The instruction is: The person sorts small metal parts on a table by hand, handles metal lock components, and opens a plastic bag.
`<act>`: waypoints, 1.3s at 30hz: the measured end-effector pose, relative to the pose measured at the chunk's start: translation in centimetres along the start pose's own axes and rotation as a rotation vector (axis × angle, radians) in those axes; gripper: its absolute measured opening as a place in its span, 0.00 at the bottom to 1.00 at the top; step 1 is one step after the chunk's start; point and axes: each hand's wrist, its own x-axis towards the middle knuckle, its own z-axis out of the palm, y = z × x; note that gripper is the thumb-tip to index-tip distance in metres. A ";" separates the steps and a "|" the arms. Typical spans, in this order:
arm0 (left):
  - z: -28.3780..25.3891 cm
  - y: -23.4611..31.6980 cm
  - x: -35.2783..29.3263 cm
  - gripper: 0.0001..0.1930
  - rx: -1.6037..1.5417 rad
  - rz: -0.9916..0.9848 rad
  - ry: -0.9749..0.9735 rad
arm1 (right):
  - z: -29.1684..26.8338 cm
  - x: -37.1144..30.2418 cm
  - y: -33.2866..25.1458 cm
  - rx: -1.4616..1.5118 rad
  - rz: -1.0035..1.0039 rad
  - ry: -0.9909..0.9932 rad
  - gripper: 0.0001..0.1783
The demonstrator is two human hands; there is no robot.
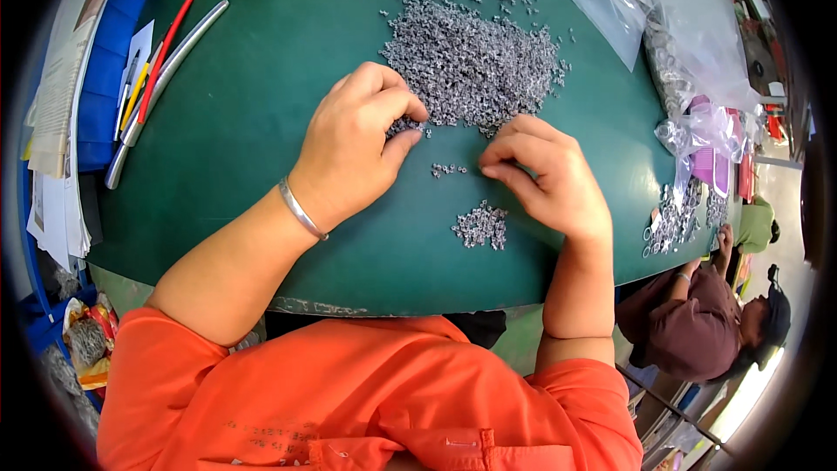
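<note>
A large heap of tiny grey ring-like parts (pixel 471 61) lies on the green tabletop (pixel 270 52). My left hand (pixel 357 135), with a silver bangle at the wrist, is curled at the heap's lower left edge. Several of the parts show between its thumb and forefinger. To the right, my right hand (pixel 545 170) has thumb and forefinger pinched together; whatever is between them is too small to make out. Between the hands runs a short row of the same parts (pixel 449 170). Nearer to me sits a small separate pile (pixel 480 226).
Red and yellow pens (pixel 166 57) and a curved silver bar (pixel 166 92) lie at the left beside a blue bin (pixel 100 78). Clear plastic bags (pixel 689 26), a purple basket (pixel 715 157) and metal rings (pixel 676 222) occupy the right. A person in brown (pixel 697 327) sits beyond.
</note>
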 end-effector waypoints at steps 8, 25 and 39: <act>0.1 -0.1 0.2 0.10 0.015 0.021 -0.004 | 1.3 0.4 -0.8 -0.132 -0.066 -0.009 0.05; 0.2 -0.1 0.1 0.10 0.021 0.026 0.008 | -0.1 -0.1 -0.3 0.048 -0.100 -0.111 0.07; 0.0 -0.1 0.3 0.10 0.003 0.026 0.006 | 1.8 0.6 -0.5 -0.121 -0.149 0.094 0.07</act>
